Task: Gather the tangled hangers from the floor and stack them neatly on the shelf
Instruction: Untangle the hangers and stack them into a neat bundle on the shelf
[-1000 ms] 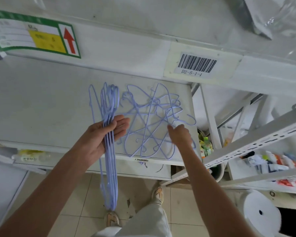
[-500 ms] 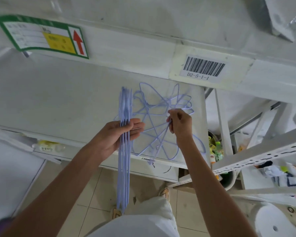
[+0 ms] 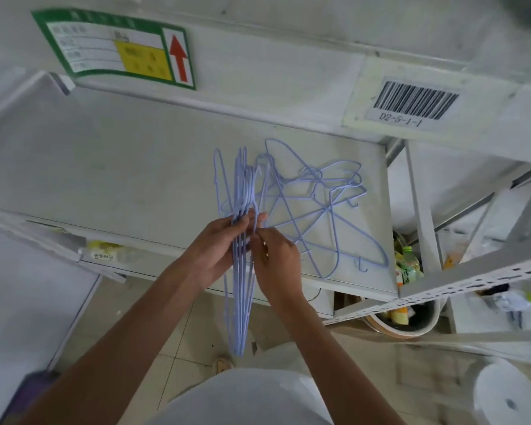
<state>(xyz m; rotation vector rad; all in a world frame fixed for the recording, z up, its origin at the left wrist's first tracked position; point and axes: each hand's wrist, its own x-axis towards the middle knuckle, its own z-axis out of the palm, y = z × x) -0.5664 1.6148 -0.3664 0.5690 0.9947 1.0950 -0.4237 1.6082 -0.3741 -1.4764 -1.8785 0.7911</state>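
Observation:
My left hand [image 3: 215, 253] grips a tidy bundle of several lilac wire hangers [image 3: 241, 302], held edge-on; the bundle hangs down past the front edge of the white shelf [image 3: 105, 179]. My right hand [image 3: 276, 262] is closed on the right side of the same bundle, touching my left fingers. A tangled heap of lilac hangers [image 3: 316, 207] lies flat on the shelf just right of both hands, reaching to the shelf's right end.
A green label with a red arrow [image 3: 120, 50] and a barcode tag [image 3: 414, 102] are stuck on the shelf above. A bin with bottles [image 3: 406, 271] stands below right, behind a perforated rail [image 3: 472, 274]. A white roll [image 3: 509, 394] sits bottom right. Tiled floor below.
My right hand left the tangled heap and moved left onto the bundle in my left hand. The view has shifted, so the shelf and labels sit further right.

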